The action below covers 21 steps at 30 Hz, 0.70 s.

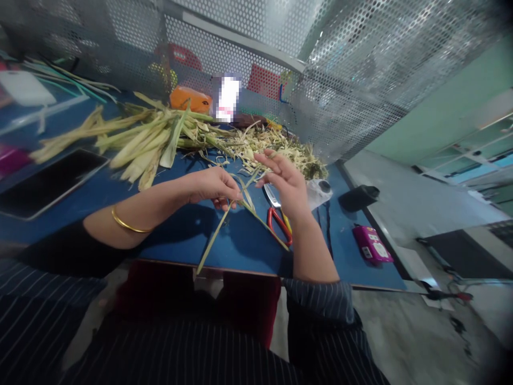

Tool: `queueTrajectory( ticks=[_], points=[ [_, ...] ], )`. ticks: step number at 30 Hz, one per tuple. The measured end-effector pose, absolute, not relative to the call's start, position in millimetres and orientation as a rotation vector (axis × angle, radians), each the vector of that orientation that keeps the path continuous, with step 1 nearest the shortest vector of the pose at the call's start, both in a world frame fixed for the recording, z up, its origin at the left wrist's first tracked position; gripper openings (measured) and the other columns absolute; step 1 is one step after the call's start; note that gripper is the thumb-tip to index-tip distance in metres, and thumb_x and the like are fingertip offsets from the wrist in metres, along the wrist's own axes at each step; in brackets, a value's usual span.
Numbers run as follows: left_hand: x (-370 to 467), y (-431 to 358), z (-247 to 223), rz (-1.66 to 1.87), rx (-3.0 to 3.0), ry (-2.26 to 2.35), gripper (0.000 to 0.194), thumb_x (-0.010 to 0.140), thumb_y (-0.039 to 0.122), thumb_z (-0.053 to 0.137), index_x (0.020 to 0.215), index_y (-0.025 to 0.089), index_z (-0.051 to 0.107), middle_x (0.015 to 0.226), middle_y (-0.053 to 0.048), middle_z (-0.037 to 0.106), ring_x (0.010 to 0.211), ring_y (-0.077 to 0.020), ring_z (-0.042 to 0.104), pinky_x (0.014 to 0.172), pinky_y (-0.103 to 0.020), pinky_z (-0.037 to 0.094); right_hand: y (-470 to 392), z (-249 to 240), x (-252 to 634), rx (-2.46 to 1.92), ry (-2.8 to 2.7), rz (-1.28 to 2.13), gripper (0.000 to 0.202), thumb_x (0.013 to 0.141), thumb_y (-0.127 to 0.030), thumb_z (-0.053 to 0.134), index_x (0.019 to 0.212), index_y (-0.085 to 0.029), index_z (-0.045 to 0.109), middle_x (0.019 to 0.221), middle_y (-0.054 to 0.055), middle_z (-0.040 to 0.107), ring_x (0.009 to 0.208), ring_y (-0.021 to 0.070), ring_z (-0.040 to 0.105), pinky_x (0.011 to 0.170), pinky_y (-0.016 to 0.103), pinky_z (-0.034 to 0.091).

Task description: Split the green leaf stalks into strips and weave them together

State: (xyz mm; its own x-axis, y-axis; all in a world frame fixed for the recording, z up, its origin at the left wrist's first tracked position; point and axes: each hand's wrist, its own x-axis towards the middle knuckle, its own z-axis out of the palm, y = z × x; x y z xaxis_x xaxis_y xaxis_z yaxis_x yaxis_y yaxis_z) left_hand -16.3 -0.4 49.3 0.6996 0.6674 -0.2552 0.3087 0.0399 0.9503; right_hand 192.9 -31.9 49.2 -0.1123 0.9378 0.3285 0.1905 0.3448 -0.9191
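Observation:
My left hand [218, 187] pinches several crossed green leaf strips [214, 240] above the blue table. One strip hangs down toward the table's front edge, and another slants right toward the red-handled scissors [279, 225]. To the right, my right hand [282, 179] is raised with its fingers apart, over the scissors and near the upper strip ends. Behind both hands lie a bundle of pale green husk leaves [150, 139] and a heap of shredded strips [280, 149].
A dark tablet [50, 182] lies at the left. Behind the leaves stand an orange packet [189, 100] and a lit phone [227, 98]. A plastic-wrapped roll [318, 192], a black cylinder [358, 198] and a purple packet [371, 245] are at the right. Perforated panels rise behind.

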Motion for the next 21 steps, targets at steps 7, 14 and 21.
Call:
queueTrajectory(
  ticks=[7,14,21],
  points=[
    [-16,0,46,0.294,1.570,0.871,0.016,0.067,0.029,0.071,0.061,0.014,0.071,0.060,-0.008,0.068,0.051,-0.0126,0.060,0.049,-0.021,0.045,-31,51,214,-1.263,-2.132,0.158,0.061,0.084,-0.026,0.063,0.141,-0.022,0.041,0.092,0.003,0.069,0.084,0.0194,0.060,0.088,0.038,0.045],
    [-17,3,47,0.285,1.601,0.889,0.014,0.066,0.026,0.071,0.058,0.014,0.071,0.055,-0.008,0.065,0.047,-0.0128,0.059,0.046,-0.021,0.043,-31,55,222,-1.280,-2.399,-0.208,0.019,0.092,-0.030,0.054,0.088,-0.019,0.069,0.092,0.008,0.067,0.089,0.0223,0.054,0.082,0.037,0.040],
    [-19,7,48,0.298,1.607,0.959,0.015,0.065,0.028,0.072,0.060,0.014,0.071,0.061,-0.008,0.068,0.050,-0.0133,0.062,0.045,-0.020,0.043,-39,64,222,-1.312,-2.188,-0.278,0.019,0.089,-0.032,0.057,0.076,-0.024,0.068,0.073,0.002,0.066,0.088,0.0222,0.055,0.088,0.039,0.034]
  ],
)
